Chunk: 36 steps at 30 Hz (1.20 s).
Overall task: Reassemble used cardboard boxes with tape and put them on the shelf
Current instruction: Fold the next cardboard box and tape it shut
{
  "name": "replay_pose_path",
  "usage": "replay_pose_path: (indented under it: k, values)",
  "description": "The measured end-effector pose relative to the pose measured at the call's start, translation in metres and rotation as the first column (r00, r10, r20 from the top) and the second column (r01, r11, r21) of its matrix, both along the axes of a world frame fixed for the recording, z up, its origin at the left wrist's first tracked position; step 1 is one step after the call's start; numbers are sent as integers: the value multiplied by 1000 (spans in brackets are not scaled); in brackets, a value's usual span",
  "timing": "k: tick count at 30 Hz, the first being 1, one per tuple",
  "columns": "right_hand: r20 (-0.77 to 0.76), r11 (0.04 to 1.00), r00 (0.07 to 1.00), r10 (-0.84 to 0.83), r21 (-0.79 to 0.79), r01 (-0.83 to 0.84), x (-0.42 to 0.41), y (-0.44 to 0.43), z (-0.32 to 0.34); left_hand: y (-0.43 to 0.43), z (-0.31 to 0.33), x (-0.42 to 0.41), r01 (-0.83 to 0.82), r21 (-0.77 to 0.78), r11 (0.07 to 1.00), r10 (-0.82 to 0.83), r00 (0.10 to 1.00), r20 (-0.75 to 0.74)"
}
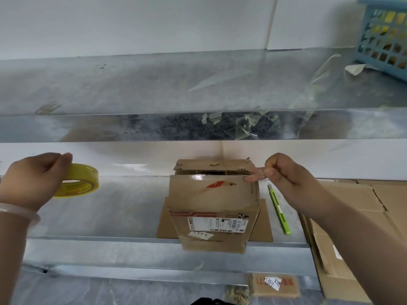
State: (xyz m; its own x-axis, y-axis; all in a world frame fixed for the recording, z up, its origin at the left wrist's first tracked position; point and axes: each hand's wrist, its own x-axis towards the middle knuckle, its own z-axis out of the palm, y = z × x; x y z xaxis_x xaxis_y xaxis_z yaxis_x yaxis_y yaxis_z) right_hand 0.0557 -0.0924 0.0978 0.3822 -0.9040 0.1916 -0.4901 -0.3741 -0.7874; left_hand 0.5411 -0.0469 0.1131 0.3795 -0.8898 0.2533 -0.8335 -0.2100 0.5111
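Blue basket (387, 40) holds yellowish items. Worn, labelled cardboard box (213, 205) gapes on top. Left hand (33, 179) grips tape roll (84, 173); right hand (284, 175) pinches tape strip (256, 171).

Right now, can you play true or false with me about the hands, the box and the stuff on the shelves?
1. The left hand holds the roll of tape. True.
2. The green knife lies on top of the cardboard box. False: it lies on the lower shelf, just right of the box.
3. The right hand pinches a tape end by the box's top corner. True.
4. The blue basket sits beside the box. False: it stands on the upper shelf, far right.
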Motion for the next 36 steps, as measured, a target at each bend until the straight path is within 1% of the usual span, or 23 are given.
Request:
replay_pose_path:
  k: [3, 6, 10, 13, 16, 18, 20, 22, 24, 30, 32, 36]
  values:
    - [-153, 997, 988, -14, -73, 3, -4, -7, -8, 3, 1, 0, -23, -9, 1000, 23, 1000, -20]
    - [-251, 993, 967, 29, -107, -58, -4, -9, -15, 6, 3, 1, -54, -1, 999, 54, 998, -23]
    - [-418, 965, 908, 35, -224, -140, -1, -9, -18, 9, 2, 1, -72, 7, 997, 72, 997, -7]
    - [-443, 963, 895, 46, -217, -157, -1, -8, -21, 8, -2, -1, -85, -12, 996, 85, 996, 11]
    - [-440, 955, 898, 26, -254, -152, -1, -9, -21, 6, -9, 3, -105, -9, 994, 105, 995, 4]
    - [-449, 962, 893, 30, -231, -148, -2, -9, -21, 4, -13, 5, -128, -21, 992, 128, 992, 8]
    - [-416, 976, 909, 12, -192, -100, -4, -11, -21, 3, -12, -4, -149, -40, 988, 151, 985, 77]
    - [-334, 988, 942, -18, -149, -34, -6, -14, -18, 1, -12, -16, -135, -58, 989, 142, 979, 144]
    - [-257, 994, 965, -47, -105, 21, -10, -18, -19, -1, -12, -26, -122, -43, 992, 128, 976, 176]
    - [-122, 996, 989, -85, -1, 85, -17, -14, -19, -9, -20, -47, -123, -16, 992, 123, 969, 216]
    - [-60, 993, 993, -103, 56, 106, -17, -14, -22, -12, -23, -50, -131, -13, 991, 131, 964, 230]
    - [102, 981, 989, -104, 174, 85, -16, -20, -31, -16, -22, -53, -131, -36, 991, 135, 971, 197]
